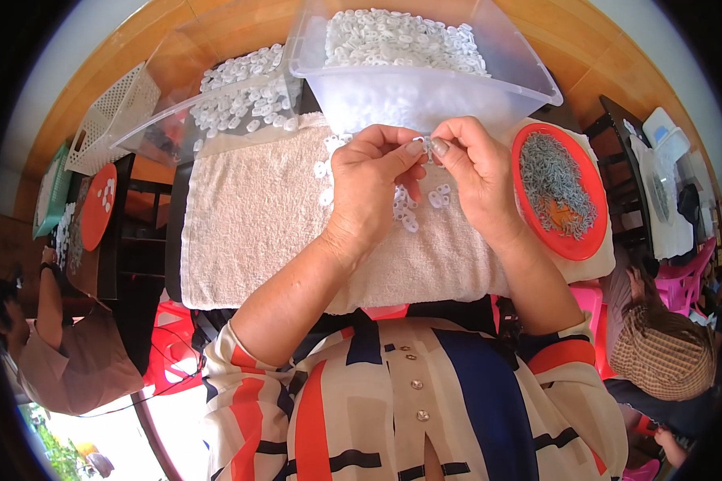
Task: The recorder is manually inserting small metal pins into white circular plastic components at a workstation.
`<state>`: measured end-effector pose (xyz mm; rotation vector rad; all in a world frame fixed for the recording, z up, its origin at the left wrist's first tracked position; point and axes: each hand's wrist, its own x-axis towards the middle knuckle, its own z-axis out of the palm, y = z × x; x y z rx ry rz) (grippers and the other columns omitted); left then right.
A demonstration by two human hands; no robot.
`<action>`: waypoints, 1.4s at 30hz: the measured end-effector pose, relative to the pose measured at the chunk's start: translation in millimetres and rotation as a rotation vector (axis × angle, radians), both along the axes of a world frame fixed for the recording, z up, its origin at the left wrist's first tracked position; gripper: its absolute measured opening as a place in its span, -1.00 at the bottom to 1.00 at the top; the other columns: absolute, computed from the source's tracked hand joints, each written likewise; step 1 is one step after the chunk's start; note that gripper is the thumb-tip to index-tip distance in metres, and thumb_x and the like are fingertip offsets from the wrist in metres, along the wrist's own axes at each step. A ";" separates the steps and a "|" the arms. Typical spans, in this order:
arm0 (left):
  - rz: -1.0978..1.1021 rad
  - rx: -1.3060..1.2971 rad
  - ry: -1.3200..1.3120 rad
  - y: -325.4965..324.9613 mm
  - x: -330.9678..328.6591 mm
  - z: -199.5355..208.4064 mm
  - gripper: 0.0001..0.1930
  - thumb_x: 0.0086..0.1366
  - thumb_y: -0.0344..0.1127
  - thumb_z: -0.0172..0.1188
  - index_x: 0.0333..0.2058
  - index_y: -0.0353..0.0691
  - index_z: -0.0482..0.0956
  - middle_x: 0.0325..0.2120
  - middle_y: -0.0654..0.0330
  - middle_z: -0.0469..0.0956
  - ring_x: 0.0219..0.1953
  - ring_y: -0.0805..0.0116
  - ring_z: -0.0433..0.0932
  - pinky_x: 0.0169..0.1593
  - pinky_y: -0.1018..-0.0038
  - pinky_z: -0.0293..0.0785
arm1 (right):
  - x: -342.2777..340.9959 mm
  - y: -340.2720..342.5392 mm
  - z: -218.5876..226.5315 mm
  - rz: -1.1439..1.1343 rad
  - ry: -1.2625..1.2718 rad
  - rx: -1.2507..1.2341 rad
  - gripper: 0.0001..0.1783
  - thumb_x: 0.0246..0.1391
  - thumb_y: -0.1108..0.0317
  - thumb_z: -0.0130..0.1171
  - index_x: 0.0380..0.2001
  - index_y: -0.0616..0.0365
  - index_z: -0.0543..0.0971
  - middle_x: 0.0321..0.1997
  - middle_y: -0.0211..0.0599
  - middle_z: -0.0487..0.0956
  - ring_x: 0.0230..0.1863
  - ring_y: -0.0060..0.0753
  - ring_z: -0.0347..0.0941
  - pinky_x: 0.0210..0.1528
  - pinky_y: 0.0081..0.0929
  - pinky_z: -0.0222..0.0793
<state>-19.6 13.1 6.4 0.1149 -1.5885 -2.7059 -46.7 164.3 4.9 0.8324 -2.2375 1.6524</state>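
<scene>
Over the beige towel (249, 224), my left hand (363, 176) and my right hand (480, 180) meet, thumbs and forefingers pinched together. Between the fingertips is a small white plastic piece (427, 147); its finer details are too small to make out, and the fingers cover part of it. Loose white plastic pieces (405, 212) lie on the towel below and between my hands, and more show beside my left hand. To the right of my right hand sits a red oval tray (571, 253) holding a heap of thin grey metal-looking pins (549, 168).
A large translucent bin (425, 96) of white pieces stands beyond my hands. Left of it, a clear container (164, 120) holds more. One person (80, 353) works at a table on the far left; another person (666, 345) sits at the right near pink chairs (690, 280).
</scene>
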 end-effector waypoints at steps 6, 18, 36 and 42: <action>0.020 0.001 -0.009 1.3 2.2 -1.9 -0.92 0.28 -0.53 0.14 -0.27 -0.44 0.50 -0.45 0.09 0.56 -0.52 0.42 0.52 -0.52 0.51 0.46 | 1.3 -2.8 -4.1 -0.067 0.164 0.080 -0.98 0.18 0.58 0.07 -0.32 0.30 0.44 -0.44 -0.39 0.50 -0.40 -0.63 0.43 -0.35 -0.63 0.36; 0.017 0.021 -0.080 -2.4 2.9 2.0 -0.91 0.26 -0.53 0.16 -0.27 -0.44 0.52 -0.45 0.08 0.57 -0.50 0.40 0.53 -0.52 0.52 0.44 | 2.1 -7.0 -10.9 -0.027 -0.003 -0.077 -0.93 0.24 0.50 0.05 -0.30 0.30 0.47 -0.40 -0.42 0.51 -0.36 -0.65 0.41 -0.30 -0.65 0.37; -0.002 -0.071 -0.042 -3.1 2.0 1.4 -0.93 0.23 -0.54 0.19 -0.32 -0.43 0.52 -0.48 0.11 0.55 -0.54 0.42 0.51 -0.57 0.55 0.42 | 2.1 -1.8 -10.5 -0.083 0.203 0.095 -0.95 0.19 0.53 0.10 -0.30 0.29 0.45 -0.46 -0.36 0.50 -0.41 -0.60 0.41 -0.35 -0.62 0.33; 0.052 -0.038 -0.050 0.3 4.1 -1.0 -0.96 0.17 -0.56 0.21 -0.40 -0.40 0.53 -0.56 0.20 0.51 -0.61 0.52 0.44 -0.64 0.58 0.34 | 5.6 -5.8 -12.3 -0.106 0.224 0.107 -0.95 0.16 0.56 0.09 -0.32 0.28 0.44 -0.47 -0.33 0.49 -0.44 -0.56 0.40 -0.37 -0.58 0.33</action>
